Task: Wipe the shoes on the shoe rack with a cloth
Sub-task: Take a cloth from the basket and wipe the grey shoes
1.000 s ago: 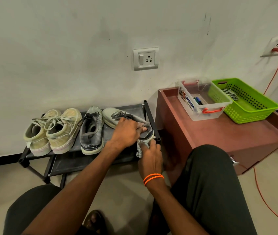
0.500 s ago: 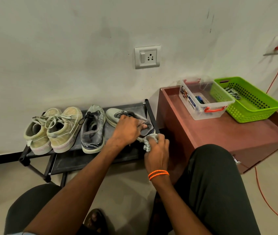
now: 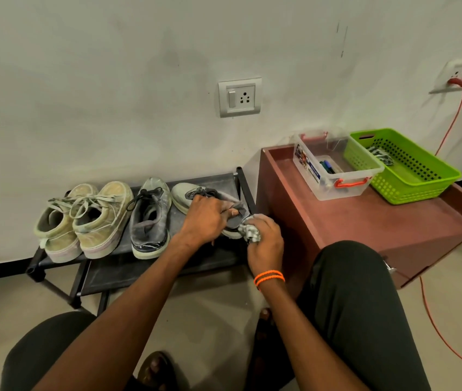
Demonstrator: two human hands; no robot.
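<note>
On the low black shoe rack (image 3: 117,270) stand a beige pair of sneakers (image 3: 89,218) at the left and a grey shoe (image 3: 151,218) beside them. The second grey shoe (image 3: 184,194) lies tilted at the rack's right end. My left hand (image 3: 204,218) grips that shoe over its opening and holds it steady. My right hand (image 3: 263,238), with orange bands on its wrist, holds a crumpled grey-white cloth (image 3: 251,231) pressed against the shoe's heel. Most of the shoe's heel is hidden by both hands.
A reddish-brown cabinet (image 3: 365,221) stands right of the rack, carrying a clear plastic box (image 3: 320,190) and a green basket (image 3: 421,187). An orange cable (image 3: 433,323) runs down to the floor at the right. My knees (image 3: 348,277) are close in front.
My right hand has risen with the cloth from below the rack's edge to the shoe's heel. My left hand has kept its grip on the shoe.
</note>
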